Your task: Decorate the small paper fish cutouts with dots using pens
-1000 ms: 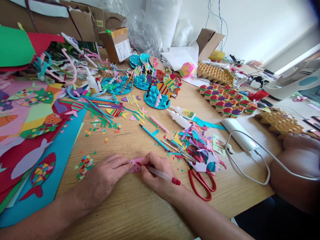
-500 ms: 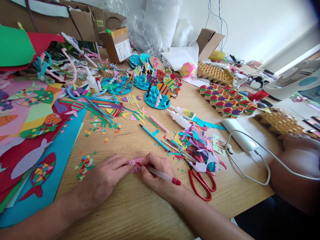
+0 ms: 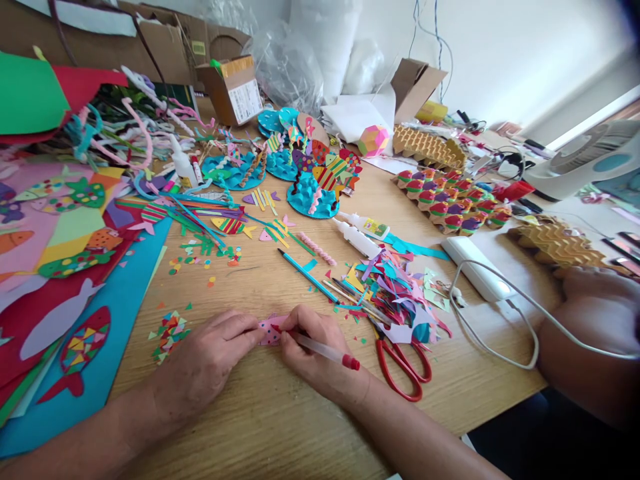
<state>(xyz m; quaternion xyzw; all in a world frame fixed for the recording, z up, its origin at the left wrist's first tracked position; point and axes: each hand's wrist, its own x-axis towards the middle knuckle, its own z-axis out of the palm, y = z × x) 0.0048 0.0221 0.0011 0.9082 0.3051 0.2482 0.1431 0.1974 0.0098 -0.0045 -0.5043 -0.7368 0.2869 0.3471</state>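
A small pink paper cutout (image 3: 271, 331) with dark dots lies on the wooden table, partly hidden between my hands. My left hand (image 3: 213, 353) has its fingers together, holding the cutout's left end against the tabletop. In a writing grip, my right hand (image 3: 317, 350) is closed round a pen (image 3: 325, 349) with a clear barrel and a red end cap. Its red tip meets the cutout. Left of my left hand is a pile of tiny coloured paper bits (image 3: 171, 333). Red-handled scissors (image 3: 405, 367) rest to the right of my right hand.
Paper scraps (image 3: 400, 293), a blue pen (image 3: 307, 275) and glue bottles (image 3: 357, 239) lie ahead. Decorated blue bases (image 3: 313, 200) stand further back. Coloured sheets (image 3: 145, 273) cover the left side. A white power strip (image 3: 475, 270) with its cable and another person's arm (image 3: 590, 340) are at right.
The view shifts very slightly. Both hands, the pen and the pink cutout stay in nearly the same positions.
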